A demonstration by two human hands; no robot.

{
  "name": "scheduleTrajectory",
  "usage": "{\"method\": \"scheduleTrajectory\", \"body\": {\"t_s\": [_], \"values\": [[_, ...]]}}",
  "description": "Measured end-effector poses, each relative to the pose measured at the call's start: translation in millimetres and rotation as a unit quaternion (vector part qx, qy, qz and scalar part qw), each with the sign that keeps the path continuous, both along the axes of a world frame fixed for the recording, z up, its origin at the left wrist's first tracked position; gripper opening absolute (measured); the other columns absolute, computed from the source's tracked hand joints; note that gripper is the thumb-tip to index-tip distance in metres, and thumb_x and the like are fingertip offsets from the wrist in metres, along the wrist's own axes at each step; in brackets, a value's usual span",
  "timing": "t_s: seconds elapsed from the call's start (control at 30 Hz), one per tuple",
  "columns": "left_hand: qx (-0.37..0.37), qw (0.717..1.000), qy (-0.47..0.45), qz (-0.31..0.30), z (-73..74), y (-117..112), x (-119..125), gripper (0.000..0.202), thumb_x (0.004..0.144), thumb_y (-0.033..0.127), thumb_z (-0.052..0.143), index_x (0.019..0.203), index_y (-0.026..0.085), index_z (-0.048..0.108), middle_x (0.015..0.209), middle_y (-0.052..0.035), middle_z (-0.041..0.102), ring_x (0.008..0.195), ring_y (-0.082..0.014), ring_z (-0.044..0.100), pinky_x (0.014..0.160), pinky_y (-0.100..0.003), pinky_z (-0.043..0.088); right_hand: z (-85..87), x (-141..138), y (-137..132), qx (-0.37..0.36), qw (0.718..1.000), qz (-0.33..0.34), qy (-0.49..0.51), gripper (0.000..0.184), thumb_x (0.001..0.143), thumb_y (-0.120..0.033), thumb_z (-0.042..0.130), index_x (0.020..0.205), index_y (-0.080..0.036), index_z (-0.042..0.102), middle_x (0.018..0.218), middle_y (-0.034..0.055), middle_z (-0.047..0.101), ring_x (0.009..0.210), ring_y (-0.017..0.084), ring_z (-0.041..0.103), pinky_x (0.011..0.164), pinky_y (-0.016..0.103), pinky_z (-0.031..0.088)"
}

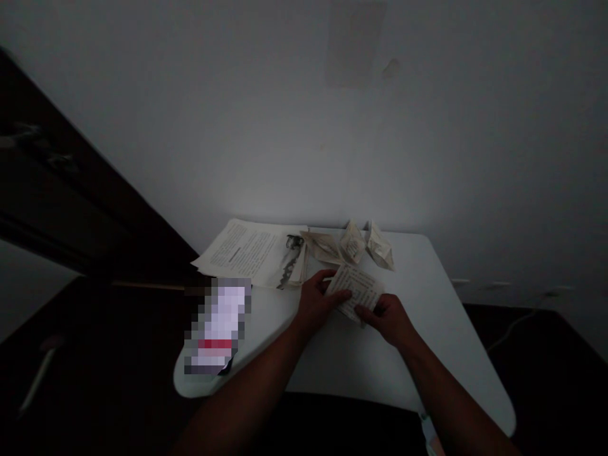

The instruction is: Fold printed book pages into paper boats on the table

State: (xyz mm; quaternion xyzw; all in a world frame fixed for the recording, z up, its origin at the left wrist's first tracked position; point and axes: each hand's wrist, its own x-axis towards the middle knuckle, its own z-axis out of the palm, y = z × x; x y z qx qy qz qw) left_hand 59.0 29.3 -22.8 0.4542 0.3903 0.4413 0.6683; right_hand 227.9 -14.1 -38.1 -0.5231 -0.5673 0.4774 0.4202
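Between my two hands is a folded sheet of printed paper (358, 285), roughly square and tilted above the white table (327, 373). My left hand (319, 299) grips its left side, thumb on top and the other fingers partly hidden behind. At the lower right corner, my right hand (387, 318) pinches the sheet with the thumb on top. Just beyond the sheet sit several folded paper shapes: a flat brownish one (322, 246), a pointed one (352, 244) and another pointed one (380, 247) at the right.
A stack of printed pages (247, 253) lies at the table's back left, against the wall (266, 126). A blurred-out, phone-like screen (221, 323) stands at the left front. A dark door (57, 190) is on the left, and a cable (515, 323) hangs at the right.
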Motion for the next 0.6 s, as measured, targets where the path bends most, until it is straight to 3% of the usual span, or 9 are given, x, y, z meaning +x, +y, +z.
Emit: {"method": "scheduleTrajectory", "body": {"t_s": [0.23,0.33,0.6], "values": [[-0.002,0.999,-0.010,0.038,0.5,2.8,-3.2,0.058,0.055,0.036,0.080,0.102,0.012,0.055,0.087,-0.0102,0.071,0.072,-0.0229,0.068,0.064,-0.032,0.054,-2.2,-0.5,-1.6,-0.014,1.000,0.013,-0.012,0.034,0.073,-0.045,0.061,0.054,-0.016,0.060,0.052,0.0013,0.061,0.049,0.013,0.054,0.050,0.024,0.044],[-0.007,0.999,-0.016,0.034,0.0,3.2,-3.0,0.059,0.054,0.037,0.080,0.101,0.012,0.056,0.087,-0.0108,0.071,0.072,-0.0230,0.067,0.064,-0.032,0.054,-3.1,-0.4,-1.8,-0.021,0.999,0.004,-0.029,0.033,0.072,-0.044,0.062,0.054,-0.016,0.058,0.047,-0.0005,0.056,0.043,0.011,0.049,0.045,0.022,0.038],[-0.005,0.998,-0.021,0.052,-6.3,5.0,-2.9,0.061,0.054,0.036,0.080,0.103,0.012,0.055,0.085,-0.0101,0.071,0.071,-0.0224,0.067,0.065,-0.033,0.055,-1.1,0.0,-1.0,-0.014,0.999,0.028,-0.031,0.032,0.073,-0.041,0.060,0.054,-0.016,0.056,0.047,-0.0017,0.054,0.043,0.010,0.047,0.045,0.022,0.036]]}}
